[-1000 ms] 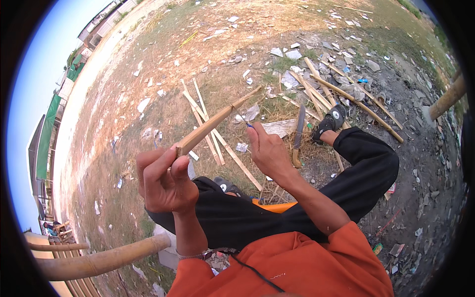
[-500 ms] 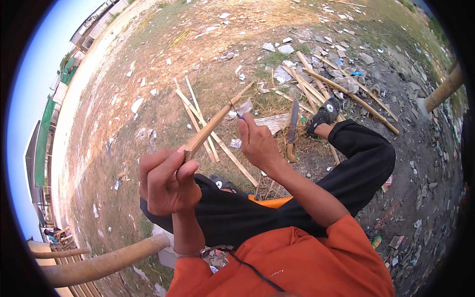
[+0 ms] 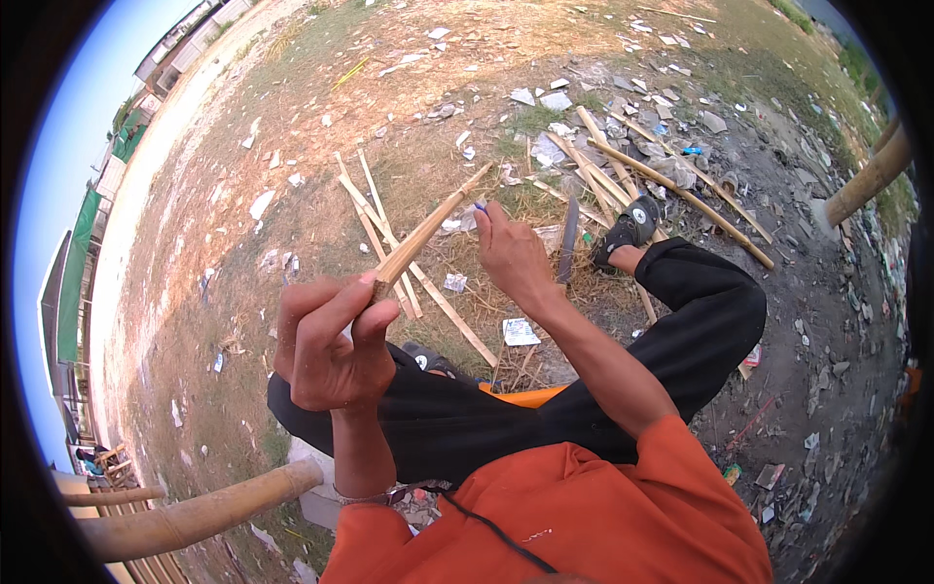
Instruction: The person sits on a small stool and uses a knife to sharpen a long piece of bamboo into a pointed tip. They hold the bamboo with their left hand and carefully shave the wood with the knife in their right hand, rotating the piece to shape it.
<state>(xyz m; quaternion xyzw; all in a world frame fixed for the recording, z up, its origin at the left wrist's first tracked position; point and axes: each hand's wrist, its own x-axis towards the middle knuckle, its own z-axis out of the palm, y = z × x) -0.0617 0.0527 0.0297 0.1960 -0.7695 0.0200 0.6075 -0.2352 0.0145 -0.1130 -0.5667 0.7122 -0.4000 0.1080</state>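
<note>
My left hand (image 3: 336,336) is raised in front of my left thigh, its thumb and fingers closed on the thick end of a split bamboo stick (image 3: 423,238). The stick slants up and away to the right and narrows to a point. Beside its upper part is my right hand (image 3: 516,255), fingers closed, with a small blue end (image 3: 480,206) showing at the fingertips; the rest of that thing is hidden or too thin to make out. Just right of this hand, a machete (image 3: 568,238) lies on the ground, its dark blade in sight and its handle mostly hidden by my forearm.
Several bamboo strips (image 3: 452,316) lie crossed ahead, and more poles (image 3: 681,190) lie past my right shoe (image 3: 634,226). A paper packet (image 3: 520,332) is between my legs. Bamboo posts stand at the right (image 3: 871,180) and lower left (image 3: 204,506). Stone shards and litter cover the ground.
My right hand has moved slightly forward, beside the stick. The thin dark piece that reached from it to the stick no longer shows. The stick has turned a little in my left hand.
</note>
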